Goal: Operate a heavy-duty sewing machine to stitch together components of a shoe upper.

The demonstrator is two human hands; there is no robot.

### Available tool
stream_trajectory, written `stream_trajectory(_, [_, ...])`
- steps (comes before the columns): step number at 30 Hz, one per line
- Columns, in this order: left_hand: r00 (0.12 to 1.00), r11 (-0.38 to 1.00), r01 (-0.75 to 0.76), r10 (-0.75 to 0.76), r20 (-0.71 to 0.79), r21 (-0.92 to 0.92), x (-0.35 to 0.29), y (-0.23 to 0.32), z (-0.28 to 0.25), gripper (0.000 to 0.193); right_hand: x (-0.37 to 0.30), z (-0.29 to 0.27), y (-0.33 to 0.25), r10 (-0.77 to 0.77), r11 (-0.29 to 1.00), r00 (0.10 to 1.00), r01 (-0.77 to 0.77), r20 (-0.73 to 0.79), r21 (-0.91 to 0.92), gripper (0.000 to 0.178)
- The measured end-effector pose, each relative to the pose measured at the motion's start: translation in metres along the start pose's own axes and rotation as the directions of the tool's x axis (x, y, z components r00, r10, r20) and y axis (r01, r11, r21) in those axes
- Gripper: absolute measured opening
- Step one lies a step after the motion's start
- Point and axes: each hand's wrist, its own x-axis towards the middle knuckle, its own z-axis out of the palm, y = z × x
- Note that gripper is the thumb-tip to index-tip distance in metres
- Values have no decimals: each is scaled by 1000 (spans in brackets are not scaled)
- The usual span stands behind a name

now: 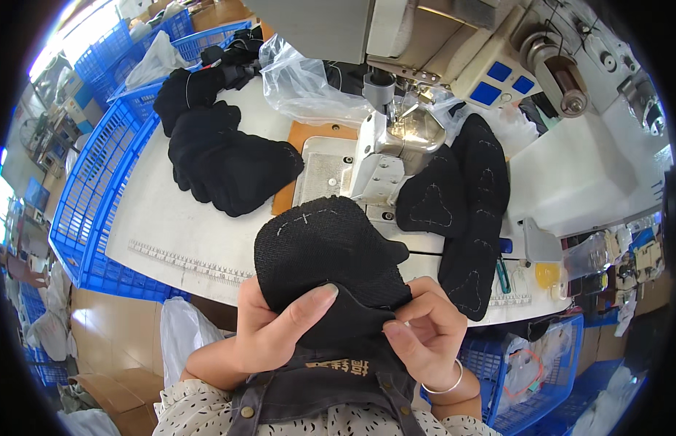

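Both my hands hold a black fabric piece [320,243] with a mesh-like face and light stitch marks along its far edge. My left hand [280,330] grips its left side, thumb lying on top. On the right, my right hand [425,330] pinches the near right edge between thumb and fingers. Just beyond the piece stands the sewing machine's arm and presser area [396,138]. Right of it lie a black piece with a chalk-like triangular outline [432,200] and a long black strip of pieces [477,218] with similar marks.
A pile of black fabric pieces [225,160] lies on the white table [156,221], left of the machine. Blue baskets [98,196] stand at the left, another blue basket [549,385] at lower right. Clear plastic [302,83] lies behind. Green-handled snippers [503,275] rest at the right.
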Motion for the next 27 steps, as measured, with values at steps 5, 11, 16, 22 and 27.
stream_trajectory(5, [1000,999,17,-16,10,-35,1,0,1,18,-1,-3,4,-28,999,1000,28,-5,15,13])
stream_trajectory(11, [999,997,43,-42,19,-66,3,-2,1,19,0,-3,5,-25,1000,1000,25,-12,11,16])
stream_trajectory(16, [991,986,129,-131,-17,-102,3,8,8,16,4,7,2,93,972,984,-56,-154,229,20])
stream_trajectory(22, [996,1000,8,-9,89,11,10,6,-1,16,14,-9,-12,374,917,918,-387,131,97,21])
stream_trajectory(27, [991,977,-93,73,113,193,29,2,-8,12,29,-18,-12,308,945,938,-282,162,-166,12])
